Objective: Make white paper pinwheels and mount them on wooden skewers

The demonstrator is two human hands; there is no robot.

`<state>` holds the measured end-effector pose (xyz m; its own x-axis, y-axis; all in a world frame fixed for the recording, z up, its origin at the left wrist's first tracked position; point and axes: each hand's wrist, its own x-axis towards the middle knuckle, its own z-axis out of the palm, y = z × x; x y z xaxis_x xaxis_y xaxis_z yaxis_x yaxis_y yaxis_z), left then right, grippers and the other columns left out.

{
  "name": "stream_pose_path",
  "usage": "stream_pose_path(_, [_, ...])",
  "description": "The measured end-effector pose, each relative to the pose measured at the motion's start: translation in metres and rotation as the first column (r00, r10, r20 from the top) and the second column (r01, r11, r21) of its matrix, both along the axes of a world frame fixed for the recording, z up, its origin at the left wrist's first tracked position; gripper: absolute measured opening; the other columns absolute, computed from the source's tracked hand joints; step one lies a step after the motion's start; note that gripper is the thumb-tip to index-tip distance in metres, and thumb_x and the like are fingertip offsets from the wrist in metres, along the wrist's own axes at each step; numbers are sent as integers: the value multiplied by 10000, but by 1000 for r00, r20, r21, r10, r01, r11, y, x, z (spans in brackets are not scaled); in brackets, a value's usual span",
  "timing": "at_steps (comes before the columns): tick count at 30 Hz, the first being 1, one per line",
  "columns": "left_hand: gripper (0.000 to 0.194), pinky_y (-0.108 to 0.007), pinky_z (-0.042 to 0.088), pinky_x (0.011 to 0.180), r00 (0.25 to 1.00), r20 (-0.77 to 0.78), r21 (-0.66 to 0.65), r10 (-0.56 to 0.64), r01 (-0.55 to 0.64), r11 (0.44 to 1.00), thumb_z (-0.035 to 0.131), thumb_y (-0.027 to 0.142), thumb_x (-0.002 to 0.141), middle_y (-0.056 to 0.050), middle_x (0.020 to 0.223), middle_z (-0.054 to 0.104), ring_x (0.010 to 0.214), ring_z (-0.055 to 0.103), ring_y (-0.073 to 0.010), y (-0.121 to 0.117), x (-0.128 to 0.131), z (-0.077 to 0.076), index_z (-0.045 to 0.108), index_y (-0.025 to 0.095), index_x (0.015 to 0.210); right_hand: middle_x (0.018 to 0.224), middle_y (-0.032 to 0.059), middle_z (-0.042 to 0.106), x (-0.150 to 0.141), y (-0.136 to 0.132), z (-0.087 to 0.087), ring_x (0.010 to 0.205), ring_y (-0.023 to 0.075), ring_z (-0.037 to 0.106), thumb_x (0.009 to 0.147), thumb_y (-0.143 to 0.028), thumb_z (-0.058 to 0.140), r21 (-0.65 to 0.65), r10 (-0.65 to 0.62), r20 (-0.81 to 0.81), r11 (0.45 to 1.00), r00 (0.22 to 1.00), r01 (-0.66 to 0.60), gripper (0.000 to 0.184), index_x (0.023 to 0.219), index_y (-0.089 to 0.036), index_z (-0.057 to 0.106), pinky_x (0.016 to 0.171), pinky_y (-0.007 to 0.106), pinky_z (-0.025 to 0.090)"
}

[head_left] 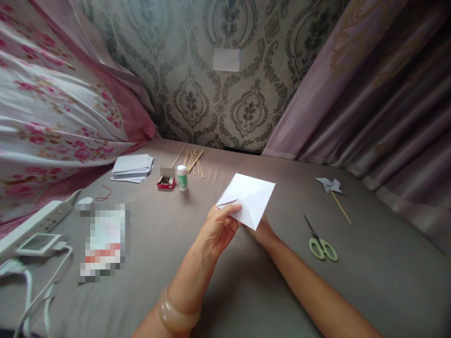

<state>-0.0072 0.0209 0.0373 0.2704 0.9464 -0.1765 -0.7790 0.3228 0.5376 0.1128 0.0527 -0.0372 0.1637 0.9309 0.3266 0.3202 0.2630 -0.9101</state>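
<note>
A square white sheet of paper (251, 198), with diagonal creases and what looks like a slit at its left corner, is held up above the cloth. My left hand (221, 226) pinches its lower left edge, thumb on top. Behind the lower right edge is my right hand (263, 230); the paper hides its fingers, so their grip does not show. To the right lie scissors (320, 243) with green handles, blades pointing away. Farther right rests a white paper pinwheel (331, 186) on a wooden stick.
At the back left are a stack of white paper (131, 165), a small open red box (166, 182), a green-and-white bottle (182, 178) and several wooden sticks (194, 160). A power strip (42, 223) with cables runs along the left, near a blurred-out item (105, 239).
</note>
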Motion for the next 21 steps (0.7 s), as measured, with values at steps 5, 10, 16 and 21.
stream_pose_path(5, [474, -257, 559, 742, 997, -62, -54, -36, 33, 998, 675, -15, 675, -89, 938, 753, 834, 709, -202, -6, 12, -2, 672, 140, 1122, 756, 47, 671, 69, -55, 29, 688, 177, 648, 827, -401, 631, -27, -260, -31, 965, 965, 259, 249, 900, -165, 608, 617, 308, 537])
stream_pose_path(10, [417, -255, 550, 718, 991, -125, -104, -52, 40, 994, 682, -23, 664, -87, 912, 755, 837, 707, -211, -12, 24, -6, 709, 146, 1044, 863, 35, 636, 69, -94, 42, 759, 147, 620, 844, -211, 638, 313, -299, 194, 922, 934, 229, 68, 911, -205, 629, 711, 306, 528])
stream_pose_path(16, [304, -257, 551, 694, 980, -184, -106, -70, 51, 993, 691, -6, 662, -83, 902, 757, 831, 706, -213, -12, 30, -14, 738, 151, 917, 898, 38, 601, 69, -102, 38, 822, 162, 606, 836, -51, 599, 500, -258, 497, 866, 828, -30, 301, 1065, -242, 637, 748, 320, 528])
stream_pose_path(21, [283, -252, 546, 707, 969, -229, -107, -88, 65, 992, 695, 10, 661, -87, 900, 757, 840, 705, -209, -14, 34, -18, 736, 139, 909, 926, 54, 597, 76, -107, 34, 811, 162, 574, 817, -11, 616, 499, -253, 584, 861, 771, -96, 366, 1114, -224, 631, 737, 314, 518])
